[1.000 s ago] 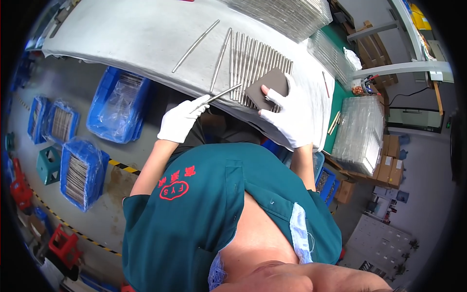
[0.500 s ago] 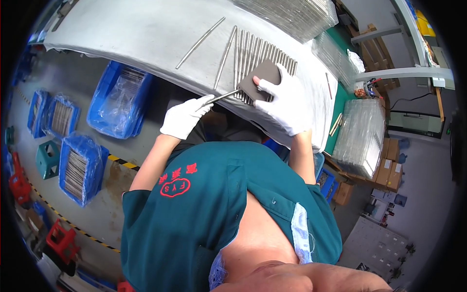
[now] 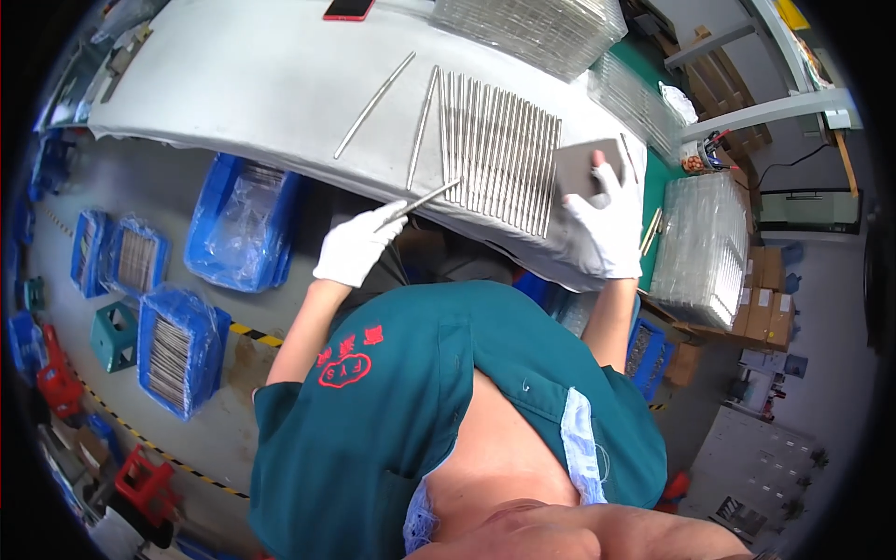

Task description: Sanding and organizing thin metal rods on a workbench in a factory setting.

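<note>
My left hand point(image 3: 356, 246), in a white glove with bare fingertips, grips a thin metal rod point(image 3: 432, 193) at the table's near edge. The rod's far end reaches the near left corner of a row of metal rods point(image 3: 501, 154) laid side by side on the white-covered table point(image 3: 252, 84). At the right of the row, my gloved right hand point(image 3: 607, 224) holds a flat grey-brown square pad point(image 3: 573, 170), thumb and fingers over its top. One slanted rod point(image 3: 423, 131) stands slightly off the row's left side; another loose rod point(image 3: 375, 105) lies farther left.
Stacks of clear plastic trays point(image 3: 537, 33) stand at the table's back and another stack point(image 3: 700, 243) at the right. A red-edged phone point(image 3: 349, 8) lies at the far edge. Blue plastic-lined crates point(image 3: 238, 229) and a green stool point(image 3: 114, 336) are on the floor at left.
My right hand has moved right with the pad, off the row of rods, uncovering them. My left hand still holds its rod, and the view has shifted slightly.
</note>
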Tool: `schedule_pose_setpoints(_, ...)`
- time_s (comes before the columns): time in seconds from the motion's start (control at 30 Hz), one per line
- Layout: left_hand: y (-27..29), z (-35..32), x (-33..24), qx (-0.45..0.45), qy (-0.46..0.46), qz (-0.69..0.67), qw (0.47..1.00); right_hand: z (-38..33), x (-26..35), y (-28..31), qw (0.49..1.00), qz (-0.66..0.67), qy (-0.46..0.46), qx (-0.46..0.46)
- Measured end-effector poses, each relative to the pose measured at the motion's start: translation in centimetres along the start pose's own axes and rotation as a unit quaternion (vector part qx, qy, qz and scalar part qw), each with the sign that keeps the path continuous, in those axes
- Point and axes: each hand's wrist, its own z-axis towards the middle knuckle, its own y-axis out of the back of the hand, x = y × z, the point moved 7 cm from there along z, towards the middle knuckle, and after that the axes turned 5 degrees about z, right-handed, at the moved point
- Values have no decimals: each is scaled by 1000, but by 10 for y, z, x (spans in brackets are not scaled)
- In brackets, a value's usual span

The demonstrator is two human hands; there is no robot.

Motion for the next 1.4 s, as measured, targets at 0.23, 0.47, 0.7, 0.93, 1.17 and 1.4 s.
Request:
schedule_pose_setpoints(0.23,51,14,-29,6,182,-228,957,-42,-103,4,957,-191,-215,40)
schedule_pose_setpoints(0.47,66,106,-56,-83,-3,273,958,-31,-30,-22,998,-5,-60,-5)
schedule_pose_setpoints(0.7,29,153,-50,-114,-21,364,924,-10,28,-99,984,-54,126,112)
schedule_pose_setpoints(0.93,33,140,-84,50,-63,283,956,-3,34,-109,978,-75,159,113)
schedule_pose_setpoints(1.17,85,134,-72,-271,-129,338,892,3,47,-112,972,-57,191,126)
schedule_pose_setpoints(1.4,54,134,-47,-165,-67,303,936,8,66,-113,968,-43,216,120)
